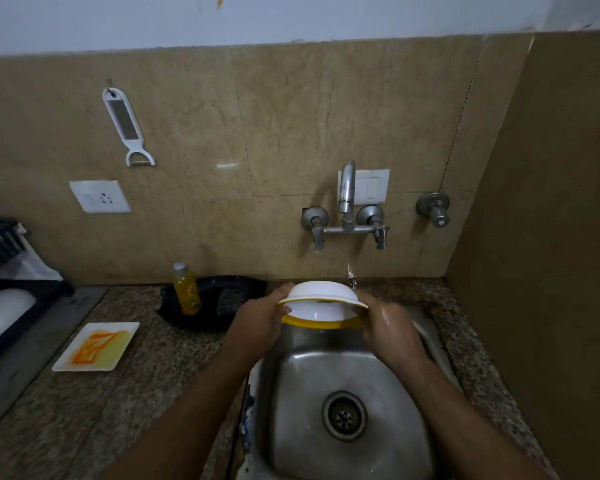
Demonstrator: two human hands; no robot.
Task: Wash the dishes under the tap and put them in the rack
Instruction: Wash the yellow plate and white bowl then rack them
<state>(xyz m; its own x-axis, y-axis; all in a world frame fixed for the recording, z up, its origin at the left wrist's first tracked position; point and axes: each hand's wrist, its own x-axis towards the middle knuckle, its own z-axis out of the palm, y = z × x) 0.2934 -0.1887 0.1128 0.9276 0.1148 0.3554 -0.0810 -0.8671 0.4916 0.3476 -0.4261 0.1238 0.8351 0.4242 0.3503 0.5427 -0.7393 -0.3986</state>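
1. Nearest me is the steel sink (326, 375); I judge we're at the rinsing step
2. Above its far edge, my left hand (257, 323) and right hand (387, 327) are each closed on a side of the bowl (321, 296), fingers curled at the rim
3. The bowl is tipped, opening facing down and toward me; its rim's width runs left to right
4. Behind, the tap (346, 188) runs a thin stream by the bowl's right edge
5. Next I'd carry it left to the rack (7, 271), keeping a firm grip on the wet rim
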